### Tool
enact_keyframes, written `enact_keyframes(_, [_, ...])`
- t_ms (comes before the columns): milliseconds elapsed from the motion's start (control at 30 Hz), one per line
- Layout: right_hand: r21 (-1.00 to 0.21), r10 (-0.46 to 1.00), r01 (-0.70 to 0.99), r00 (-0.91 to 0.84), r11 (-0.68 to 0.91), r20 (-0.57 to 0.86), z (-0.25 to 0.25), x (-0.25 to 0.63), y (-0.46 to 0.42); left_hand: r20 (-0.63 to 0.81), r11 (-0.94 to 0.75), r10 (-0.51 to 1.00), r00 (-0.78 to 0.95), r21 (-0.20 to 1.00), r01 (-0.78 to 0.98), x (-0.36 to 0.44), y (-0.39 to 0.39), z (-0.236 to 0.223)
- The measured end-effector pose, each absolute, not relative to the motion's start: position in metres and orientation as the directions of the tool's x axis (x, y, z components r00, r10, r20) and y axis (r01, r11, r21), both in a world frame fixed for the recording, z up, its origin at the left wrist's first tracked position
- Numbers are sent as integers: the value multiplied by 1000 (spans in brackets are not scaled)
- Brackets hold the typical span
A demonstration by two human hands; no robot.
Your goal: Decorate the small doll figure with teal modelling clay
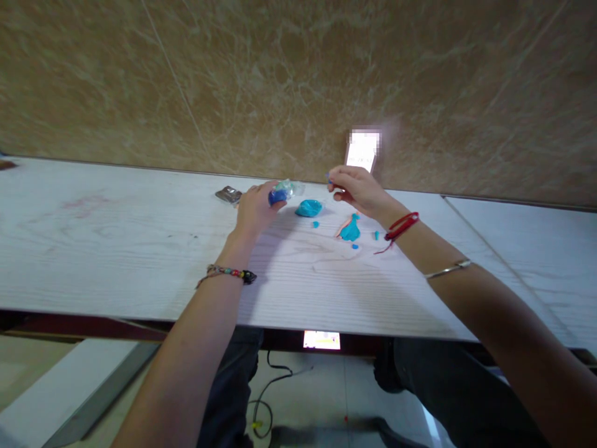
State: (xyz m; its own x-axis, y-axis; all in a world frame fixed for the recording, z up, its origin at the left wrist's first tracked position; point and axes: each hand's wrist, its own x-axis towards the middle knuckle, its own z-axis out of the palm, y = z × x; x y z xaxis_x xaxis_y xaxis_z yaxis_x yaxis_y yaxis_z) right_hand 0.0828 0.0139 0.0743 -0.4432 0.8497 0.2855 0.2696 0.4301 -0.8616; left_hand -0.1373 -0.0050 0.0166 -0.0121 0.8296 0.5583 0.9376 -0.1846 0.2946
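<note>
My left hand (pixel 256 208) is closed round a clear plastic packet of dark blue modelling clay (pixel 277 197), held over the table. To its right, my right hand (pixel 355 188) pinches a small bit of blue clay (pixel 329 179) between thumb and fingers. Between the hands lies a wrapped lump of turquoise clay (pixel 308 208). Below my right hand a flat turquoise clay shape (pixel 349 229) with an orange edge lies on the table. Small loose bits surround it: a turquoise bit (pixel 316 224), a blue bit (pixel 355 247) and a turquoise stub (pixel 377 235).
A brown packet (pixel 228 195) lies left of my left hand. A lit phone (pixel 362 149) leans on the marbled wall (pixel 280 81) behind the white table (pixel 116 249). Another lit screen (pixel 321 340) shows under the table's front edge, and a cable (pixel 265 392) lies on the floor.
</note>
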Motion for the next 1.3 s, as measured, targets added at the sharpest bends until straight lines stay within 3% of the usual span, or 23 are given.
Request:
enact_keyframes(100, [-895,850,254,-483,367,211,75,119,-4,453,-20,885,-103,258,966,-140,-5,12])
enact_keyframes(267, [-890,860,330,-497,315,120,51,160,-22,395,-3,917,-59,154,988,-137,-8,8])
enact_keyframes(400, [-898,884,381,-467,218,16,28,167,-24,442,-2,894,-76,173,985,-135,-7,7])
enact_keyframes(567, [-891,863,409,-503,199,-38,16,166,-31,418,16,901,-121,246,969,-134,-5,9])
enact_keyframes(667, [-898,864,405,-499,172,-60,18,162,-37,449,-31,890,-78,230,973,-133,-4,11])
enact_keyframes(833, [-857,814,394,-579,332,49,19,155,-44,492,-167,870,34,229,959,-122,-8,16])
enact_keyframes(1000, [-883,819,395,-574,252,-23,14,153,-50,489,-224,867,96,211,951,-108,-16,22])
enact_keyframes(1067, [-862,817,406,-577,303,15,13,152,-52,494,-240,861,120,187,953,-107,-17,23])
enact_keyframes(1167, [-759,779,452,-617,469,114,10,151,-53,492,-251,859,137,174,952,-108,-16,22])
enact_keyframes(1300, [-534,690,491,-671,688,271,3,150,-51,474,-286,862,179,162,945,-110,-12,20])
